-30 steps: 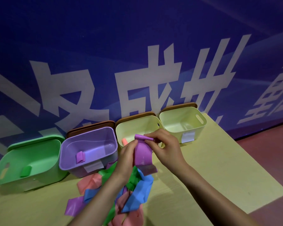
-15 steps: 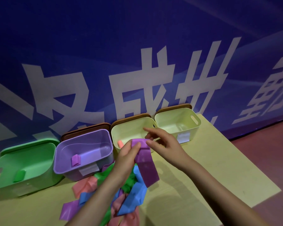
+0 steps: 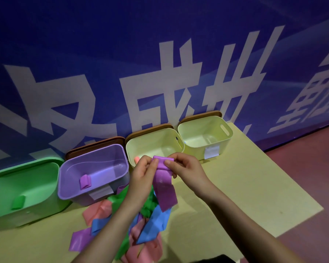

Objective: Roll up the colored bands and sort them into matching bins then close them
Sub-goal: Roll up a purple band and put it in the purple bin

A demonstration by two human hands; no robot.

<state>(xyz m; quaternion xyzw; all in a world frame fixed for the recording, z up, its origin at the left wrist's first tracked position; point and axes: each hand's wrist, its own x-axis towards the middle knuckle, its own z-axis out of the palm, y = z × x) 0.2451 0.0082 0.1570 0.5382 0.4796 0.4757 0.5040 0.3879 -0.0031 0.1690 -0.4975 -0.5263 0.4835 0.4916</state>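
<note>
A purple band (image 3: 164,186) hangs in front of me, its top end partly rolled. My left hand (image 3: 142,173) and my right hand (image 3: 186,168) both pinch that rolled top, above a heap of loose bands (image 3: 141,224) in pink, blue, green and purple. Behind stand four open bins. The green bin (image 3: 32,168) holds a green roll (image 3: 17,203). One purple roll (image 3: 85,181) lies in the purple bin (image 3: 120,160). A pink roll (image 3: 136,159) shows in the left pale yellow bin (image 3: 154,135). I see nothing in the right pale yellow bin (image 3: 226,137).
Brown lids (image 3: 95,147) stand behind the purple and yellow bins, against a blue wall banner. The yellow table (image 3: 254,196) ends at the right, with red floor (image 3: 311,186) beyond. White labels are on the bin fronts.
Both hands have shifted on the band's top end and folded it over more tightly; the hanging tail is a little shorter. The bins have not moved.
</note>
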